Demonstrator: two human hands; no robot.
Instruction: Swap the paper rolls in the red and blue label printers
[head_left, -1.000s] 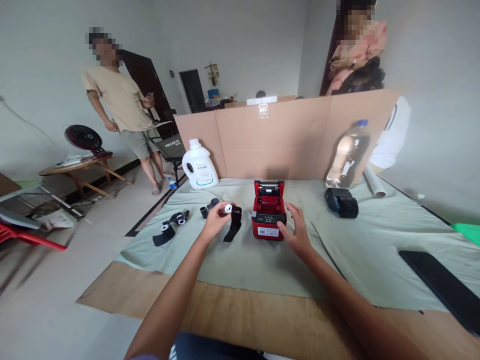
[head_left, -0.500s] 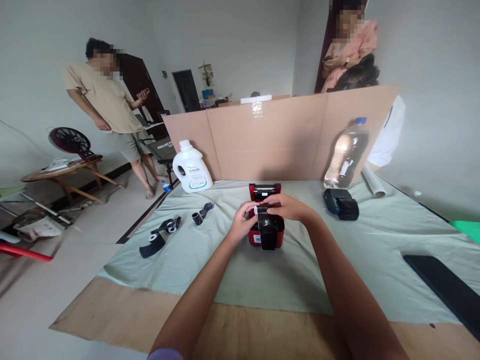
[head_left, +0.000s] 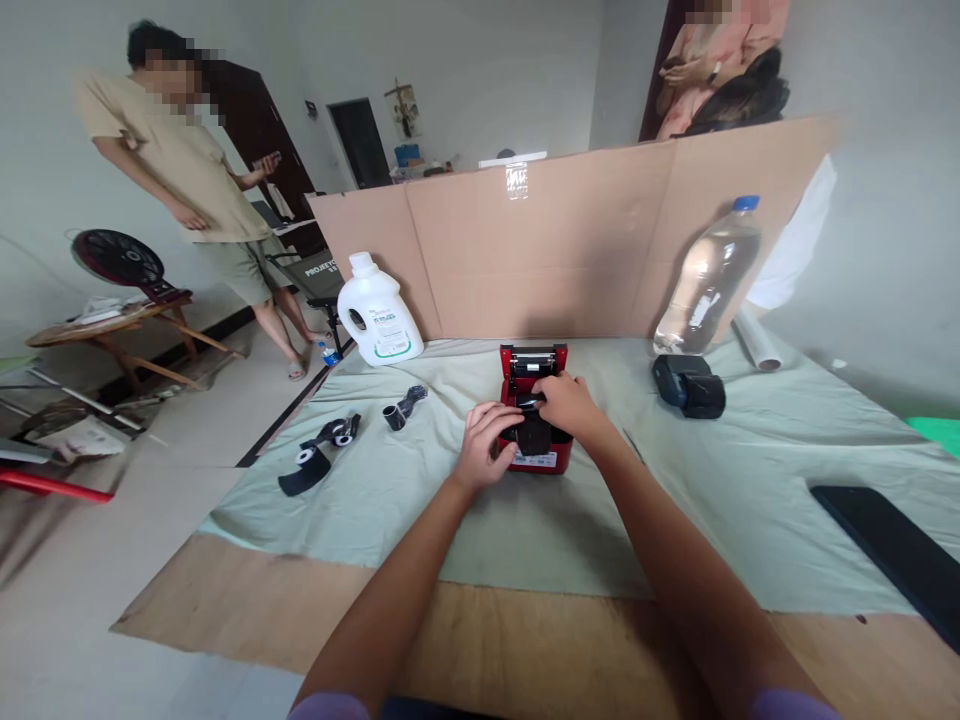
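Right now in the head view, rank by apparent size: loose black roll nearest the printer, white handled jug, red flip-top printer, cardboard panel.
1. Cardboard panel
2. Red flip-top printer and white handled jug: too alike to rank; left hand and right hand hide part of the printer
3. Loose black roll

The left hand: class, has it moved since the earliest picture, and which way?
Yes: judged against the white jug, the left hand has moved right, and is now at the red device.
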